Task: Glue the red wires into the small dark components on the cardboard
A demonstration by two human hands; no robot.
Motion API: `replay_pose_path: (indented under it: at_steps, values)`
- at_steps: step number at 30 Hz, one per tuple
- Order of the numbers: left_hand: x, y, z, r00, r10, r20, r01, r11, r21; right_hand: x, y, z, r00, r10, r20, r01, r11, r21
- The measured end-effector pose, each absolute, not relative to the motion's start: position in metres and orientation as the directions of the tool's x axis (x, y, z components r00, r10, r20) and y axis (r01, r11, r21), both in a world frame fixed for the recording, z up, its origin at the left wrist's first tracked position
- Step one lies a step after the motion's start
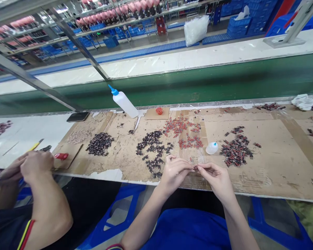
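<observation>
My left hand [175,171] and my right hand [217,177] meet over the cardboard near the table's front edge. Between their fingertips is a small dark red part [195,167], pinched from both sides; its exact kind is too small to make out. Left of my left hand lies a loose spread of small black parts [156,147]. Just beyond the hands are scattered red parts [190,141]. A small round white bottle [212,148] with a blue tip stands beyond my right hand, beside a heap of joined red-and-black parts [237,151].
A co-worker's hands [38,163] are at the left, near a red object [61,156]. Farther back are a tall white squeeze bottle [125,104], a red cap [159,111] and a dark phone-like slab [78,116]. A green barrier [198,86] runs behind the table.
</observation>
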State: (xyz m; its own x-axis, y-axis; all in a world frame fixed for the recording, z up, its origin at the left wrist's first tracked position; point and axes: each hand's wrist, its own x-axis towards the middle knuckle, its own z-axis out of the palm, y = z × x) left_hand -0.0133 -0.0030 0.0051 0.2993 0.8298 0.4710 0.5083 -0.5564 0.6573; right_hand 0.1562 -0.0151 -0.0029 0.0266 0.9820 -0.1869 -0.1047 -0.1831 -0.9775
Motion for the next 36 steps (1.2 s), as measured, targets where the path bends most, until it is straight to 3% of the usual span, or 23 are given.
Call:
replay_pose_path:
  at_steps: [10,15,19,28,36]
  values:
    - [0.002,-0.009,0.008,-0.044,0.992,0.122,0.275,-0.106,0.956,0.151,-0.018,-0.009,0.123,0.988,-0.089,-0.150,-0.070,-0.986]
    - [0.009,-0.011,0.013,-0.043,0.998,-0.047,0.054,0.049,0.997,0.147,-0.023,-0.009,0.204,0.978,0.047,-0.098,0.068,-0.993]
    - [0.011,-0.014,0.014,-0.054,0.998,-0.023,0.107,0.029,0.994,0.148,-0.025,-0.010,0.205,0.970,0.128,-0.041,0.139,-0.989]
    - [0.010,-0.017,0.018,0.091,0.981,0.173,0.462,-0.195,0.865,0.154,-0.026,-0.016,0.146,0.969,0.198,0.104,0.184,-0.977]
    - [0.011,-0.015,0.015,0.148,0.986,0.072,0.425,-0.130,0.896,0.169,-0.019,-0.014,0.009,0.993,0.118,0.135,0.116,-0.984]
